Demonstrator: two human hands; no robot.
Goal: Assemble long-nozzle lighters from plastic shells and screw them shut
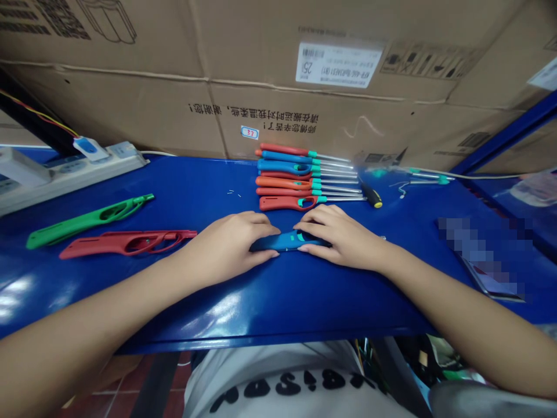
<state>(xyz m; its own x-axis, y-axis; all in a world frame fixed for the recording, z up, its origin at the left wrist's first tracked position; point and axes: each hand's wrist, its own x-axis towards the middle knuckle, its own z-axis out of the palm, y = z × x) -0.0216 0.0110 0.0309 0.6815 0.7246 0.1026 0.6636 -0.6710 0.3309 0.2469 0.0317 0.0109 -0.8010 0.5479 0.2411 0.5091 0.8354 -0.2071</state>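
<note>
Both my hands rest on the blue table [195, 191] and press together on a blue lighter body [285, 241] with a teal trigger. My left hand [226, 244] grips its left end, fingers curled over it. My right hand [339, 235] covers its right end, fingers closed on it. Just behind them lies a row of several assembled long-nosed lighters [300, 177], red, orange and blue, with metal tubes pointing right.
A green lighter shell [87, 220] and a red lighter shell [126, 242] lie at the left. A white power strip [65, 168] sits far left. A small screwdriver [371, 195] and loose metal tubes [424, 176] lie right of the row. Cardboard boxes [278, 75] wall the back.
</note>
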